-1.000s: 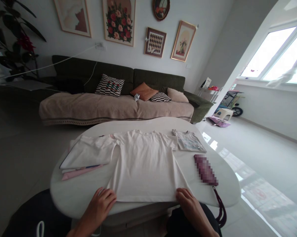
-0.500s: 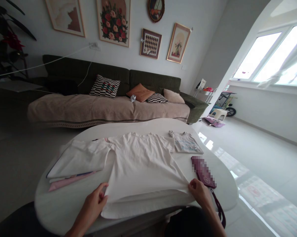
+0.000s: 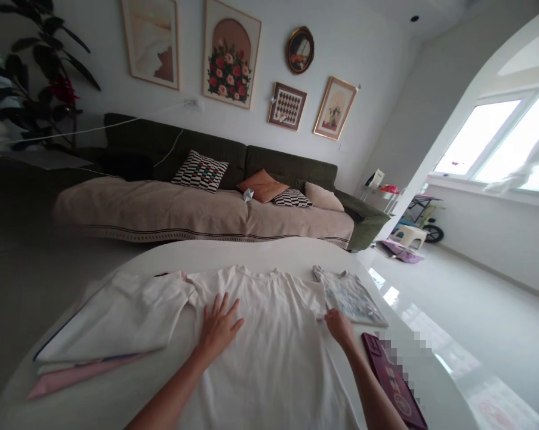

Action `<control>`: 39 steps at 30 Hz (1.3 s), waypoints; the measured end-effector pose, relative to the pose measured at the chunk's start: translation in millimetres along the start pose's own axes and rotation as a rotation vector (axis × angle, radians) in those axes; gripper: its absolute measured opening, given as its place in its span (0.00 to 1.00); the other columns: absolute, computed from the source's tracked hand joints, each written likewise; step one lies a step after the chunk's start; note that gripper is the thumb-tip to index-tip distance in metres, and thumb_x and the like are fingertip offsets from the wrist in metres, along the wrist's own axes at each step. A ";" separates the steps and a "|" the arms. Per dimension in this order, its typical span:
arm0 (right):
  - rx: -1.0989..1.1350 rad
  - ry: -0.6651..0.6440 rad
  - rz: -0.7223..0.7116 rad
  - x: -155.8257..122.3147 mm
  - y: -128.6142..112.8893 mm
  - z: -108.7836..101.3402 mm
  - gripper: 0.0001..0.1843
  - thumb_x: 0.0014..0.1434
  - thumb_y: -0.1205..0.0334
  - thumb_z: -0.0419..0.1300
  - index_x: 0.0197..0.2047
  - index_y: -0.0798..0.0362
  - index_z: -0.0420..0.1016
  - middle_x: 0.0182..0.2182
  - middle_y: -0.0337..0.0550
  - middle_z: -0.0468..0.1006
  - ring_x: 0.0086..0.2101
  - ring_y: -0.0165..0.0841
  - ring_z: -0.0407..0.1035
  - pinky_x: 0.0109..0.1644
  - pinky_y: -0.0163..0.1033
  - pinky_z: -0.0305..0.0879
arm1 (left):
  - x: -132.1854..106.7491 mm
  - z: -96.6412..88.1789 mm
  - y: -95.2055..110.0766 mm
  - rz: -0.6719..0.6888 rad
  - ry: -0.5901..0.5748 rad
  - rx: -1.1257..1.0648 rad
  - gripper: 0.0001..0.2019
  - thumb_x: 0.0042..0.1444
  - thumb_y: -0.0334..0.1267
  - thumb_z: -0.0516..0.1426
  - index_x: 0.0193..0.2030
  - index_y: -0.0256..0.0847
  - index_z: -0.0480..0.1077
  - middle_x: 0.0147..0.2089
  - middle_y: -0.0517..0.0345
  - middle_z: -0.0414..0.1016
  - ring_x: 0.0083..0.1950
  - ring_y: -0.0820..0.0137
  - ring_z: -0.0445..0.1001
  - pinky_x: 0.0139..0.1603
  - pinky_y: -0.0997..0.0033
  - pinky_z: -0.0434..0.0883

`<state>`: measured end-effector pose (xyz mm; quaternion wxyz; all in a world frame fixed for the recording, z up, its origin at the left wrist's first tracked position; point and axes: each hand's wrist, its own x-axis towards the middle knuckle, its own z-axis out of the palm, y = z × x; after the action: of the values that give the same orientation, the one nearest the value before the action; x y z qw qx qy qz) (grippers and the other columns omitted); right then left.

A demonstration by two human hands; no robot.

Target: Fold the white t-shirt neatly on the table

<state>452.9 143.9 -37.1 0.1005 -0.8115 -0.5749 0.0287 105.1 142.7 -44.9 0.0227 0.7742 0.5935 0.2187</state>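
While the left hand [image 3: 218,325] lies flat with fingers spread, grasping nothing, on the chest of the plain white cotton T-shirt [image 3: 269,346], the right hand [image 3: 338,325] rests at the shirt's right sleeve edge; whether it pinches the cloth I cannot tell. The flat palm seems to pin the shirt smooth, judging by how evenly it lies face up across the pale oval counter [image 3: 251,254]. Both forearms reach forward from the near edge. Left of the shirt sits a folded white garment [image 3: 112,322] over a pink one [image 3: 79,376]; right lies a small printed grey top [image 3: 350,297] and a maroon pouch [image 3: 392,382].
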 end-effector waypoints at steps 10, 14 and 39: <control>0.001 -0.038 0.112 82.9 -21.5 22.6 0.14 0.54 0.65 0.47 0.38 0.61 0.71 0.36 0.57 0.75 0.38 0.38 0.70 0.37 0.36 0.60 | 7.7 35.6 -20.3 -0.056 -0.056 0.194 0.27 0.56 0.56 0.44 0.62 0.54 0.50 0.65 0.54 0.49 0.65 0.52 0.43 0.59 0.45 0.44; 0.004 -0.068 0.126 97.3 -27.1 27.2 0.19 0.55 0.62 0.48 0.47 0.63 0.66 0.37 0.56 0.74 0.38 0.38 0.70 0.36 0.37 0.61 | 9.9 34.8 -17.1 -0.064 -0.049 0.181 0.27 0.56 0.55 0.44 0.62 0.55 0.50 0.65 0.55 0.50 0.66 0.52 0.42 0.59 0.45 0.44; -0.125 0.071 -0.096 119.0 -58.2 2.3 0.20 0.60 0.65 0.40 0.49 0.59 0.66 0.47 0.61 0.67 0.47 0.44 0.62 0.44 0.46 0.58 | 11.4 39.9 -20.2 -0.050 -0.032 0.122 0.29 0.56 0.56 0.44 0.63 0.53 0.48 0.66 0.54 0.47 0.66 0.53 0.42 0.61 0.48 0.46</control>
<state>438.8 274.5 -19.7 0.0713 -0.7881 -0.6101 -0.0410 103.6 168.2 -83.3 -0.0093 0.7624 0.6245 0.1691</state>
